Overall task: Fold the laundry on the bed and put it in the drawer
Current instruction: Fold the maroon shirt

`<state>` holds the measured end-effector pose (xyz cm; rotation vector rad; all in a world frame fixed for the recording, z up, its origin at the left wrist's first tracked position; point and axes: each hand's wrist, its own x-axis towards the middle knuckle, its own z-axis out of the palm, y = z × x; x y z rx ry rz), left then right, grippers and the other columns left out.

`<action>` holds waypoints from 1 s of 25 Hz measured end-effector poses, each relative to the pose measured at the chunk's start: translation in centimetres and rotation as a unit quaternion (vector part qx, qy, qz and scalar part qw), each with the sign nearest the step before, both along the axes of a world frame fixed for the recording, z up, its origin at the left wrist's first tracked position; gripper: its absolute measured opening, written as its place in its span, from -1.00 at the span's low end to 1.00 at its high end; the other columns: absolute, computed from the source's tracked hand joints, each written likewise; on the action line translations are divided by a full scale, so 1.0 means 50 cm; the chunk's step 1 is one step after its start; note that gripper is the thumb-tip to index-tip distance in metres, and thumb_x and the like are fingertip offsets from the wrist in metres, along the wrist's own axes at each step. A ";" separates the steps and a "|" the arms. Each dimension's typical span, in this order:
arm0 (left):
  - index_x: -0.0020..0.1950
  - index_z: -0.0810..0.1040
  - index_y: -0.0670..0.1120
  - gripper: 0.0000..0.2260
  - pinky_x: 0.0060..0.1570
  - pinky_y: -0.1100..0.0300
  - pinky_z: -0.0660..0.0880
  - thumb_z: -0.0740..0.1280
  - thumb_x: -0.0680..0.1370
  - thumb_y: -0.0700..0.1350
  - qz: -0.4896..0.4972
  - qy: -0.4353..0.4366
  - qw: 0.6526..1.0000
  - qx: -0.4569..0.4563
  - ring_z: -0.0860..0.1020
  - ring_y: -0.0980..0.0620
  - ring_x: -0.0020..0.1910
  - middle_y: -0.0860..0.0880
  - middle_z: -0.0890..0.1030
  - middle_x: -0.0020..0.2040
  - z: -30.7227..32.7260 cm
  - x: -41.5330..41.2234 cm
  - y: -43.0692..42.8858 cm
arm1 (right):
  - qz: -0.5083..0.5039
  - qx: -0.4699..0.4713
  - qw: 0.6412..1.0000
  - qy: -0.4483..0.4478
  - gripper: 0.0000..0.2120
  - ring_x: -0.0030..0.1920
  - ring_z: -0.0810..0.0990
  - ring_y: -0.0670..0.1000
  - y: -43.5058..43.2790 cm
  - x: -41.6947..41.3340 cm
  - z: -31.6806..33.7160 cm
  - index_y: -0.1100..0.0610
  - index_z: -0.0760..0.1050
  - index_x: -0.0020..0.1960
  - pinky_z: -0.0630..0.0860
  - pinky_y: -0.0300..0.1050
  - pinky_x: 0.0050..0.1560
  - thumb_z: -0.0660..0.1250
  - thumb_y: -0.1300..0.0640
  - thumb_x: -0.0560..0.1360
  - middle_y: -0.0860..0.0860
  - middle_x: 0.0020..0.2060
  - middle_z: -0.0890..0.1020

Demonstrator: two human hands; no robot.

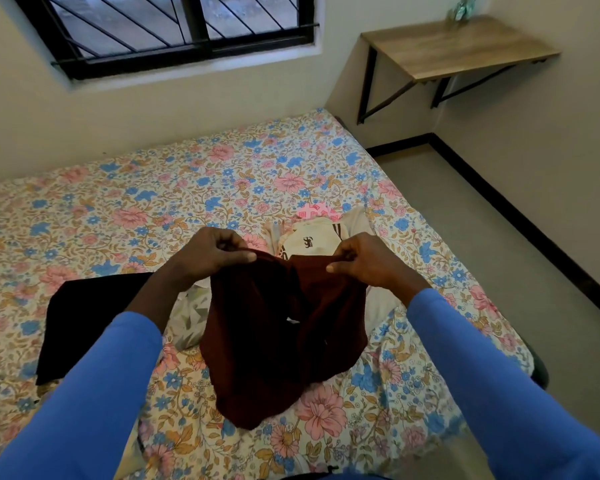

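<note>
Blue sleeves (pixel 94 393) are being worn on both forearms, which are being stretched forward from the bottom edge of the view. A dark maroon garment (pixel 274 334) is being held up by its upper edge over the bed (pixel 118 209). One corner is being pinched between the thumb and curled fingers of the left hand (pixel 215 254), and the other corner is being gripped in the same way by the right hand (pixel 364 265). The cloth is being left to hang between the two hands, and its lower end is being rested on the floral sheet (pixel 326 420) near the front of the bed.

Just behind the hands, a cream garment (pixel 312 242) with brown stripes is being kept crumpled on the sheet, with a pink patterned piece (pixel 317 211) lying beyond it. A pale leaf-print cloth (pixel 191 313) is being partly covered by the left forearm and the maroon garment. To the left, a black garment (pixel 84 317) is being kept flat on the bed, its near part being hidden by the left sleeve.

A wooden wall shelf (pixel 458 46) is being carried on black brackets in the right corner, and a barred window (pixel 174 26) is being seen in the wall above the bed.
</note>
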<state>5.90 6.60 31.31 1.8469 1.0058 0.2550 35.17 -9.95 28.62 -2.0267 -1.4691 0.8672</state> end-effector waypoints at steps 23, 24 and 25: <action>-0.07 0.75 0.06 -0.93 -0.02 0.03 0.67 0.50 0.47 -0.07 0.232 -0.131 0.964 0.010 0.72 0.10 -0.10 0.11 0.75 -0.14 -0.156 0.043 -0.286 | -0.349 -0.030 0.710 0.611 -0.88 -0.19 0.70 -0.03 -0.085 -0.289 -0.113 0.32 0.64 0.08 0.64 -0.21 -0.19 0.43 0.34 0.56 0.11 -0.16 0.71; -0.05 0.75 0.04 -0.93 -0.03 0.07 0.67 0.52 0.48 -0.08 0.230 -0.136 0.964 0.008 0.72 0.10 -0.10 0.09 0.75 -0.14 -0.157 0.041 -0.288 | -0.346 -0.024 0.713 0.609 -0.85 -0.18 0.70 -0.03 -0.089 -0.290 -0.113 0.34 0.63 0.12 0.64 -0.21 -0.18 0.42 0.35 0.56 0.10 -0.16 0.71; -0.03 0.74 0.01 -0.92 -0.06 0.12 0.66 0.54 0.49 -0.12 0.227 -0.138 0.964 0.011 0.72 0.11 -0.11 0.07 0.75 -0.15 -0.159 0.039 -0.289 | -0.342 -0.018 0.720 0.604 -0.85 -0.18 0.70 -0.03 -0.094 -0.291 -0.116 0.36 0.62 0.13 0.64 -0.21 -0.17 0.41 0.34 0.57 0.09 -0.17 0.71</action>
